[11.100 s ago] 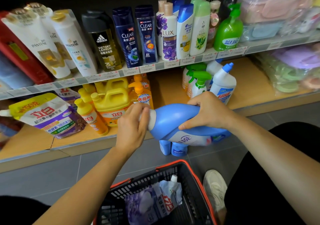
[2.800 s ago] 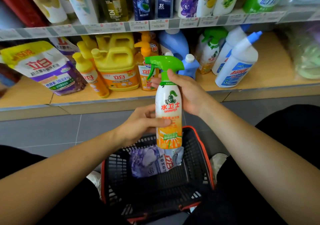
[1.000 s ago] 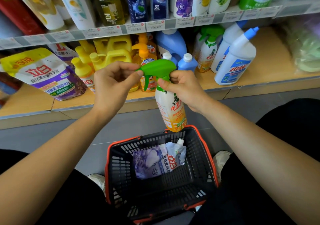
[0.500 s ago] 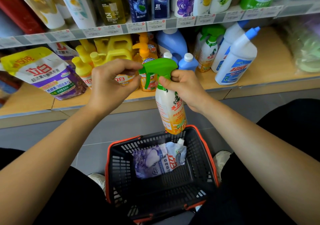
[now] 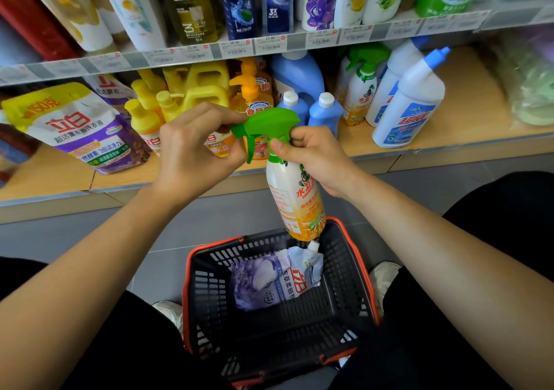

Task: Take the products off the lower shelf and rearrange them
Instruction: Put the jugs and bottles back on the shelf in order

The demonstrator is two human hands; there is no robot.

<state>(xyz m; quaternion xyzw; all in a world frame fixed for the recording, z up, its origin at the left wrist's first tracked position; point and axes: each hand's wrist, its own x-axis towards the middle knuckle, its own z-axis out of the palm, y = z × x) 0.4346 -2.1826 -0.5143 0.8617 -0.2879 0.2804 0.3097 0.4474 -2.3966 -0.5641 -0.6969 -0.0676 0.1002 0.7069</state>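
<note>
Moved the left hand [image 5: 195, 152] up since 2.8 s before, from the body of the spray bottle [image 5: 295, 197] to the nozzle end of its green trigger head [image 5: 269, 122]. Closed curled fingertips and thumb on that nozzle end. Gripped the bottle's neck with the right hand [image 5: 317, 158], fingers wrapped round the back and thumb laid across the front just under the trigger. Held the spray bottle off the lower shelf [image 5: 473, 110], in the air before its front edge, slightly tilted, base hanging just above the far rim of the black basket [image 5: 344, 272] with red trim on the floor. Kept 1 purple-and-white refill pouch [image 5: 269, 278] lying inside that basket, spout up and just below the bottle's base. Left the other goods standing on the lower shelf behind the hands: 2 small blue bottles [image 5: 325, 110] with white caps, 1 larger blue bottle [image 5: 296, 74] behind them, 1 second spray bottle [image 5: 361, 95] to their right, then 2 white bottles [image 5: 410, 110] with blue caps farther right. Left yellow jugs [image 5: 204, 95] and 1 orange pump bottle [image 5: 250, 104] behind the left hand, with 1 big yellow-and-purple pouch [image 5: 81, 125] leaning farther left. Lined the upper shelf [image 5: 141, 59] with shampoo and body-wash bottles above price tags.
</note>
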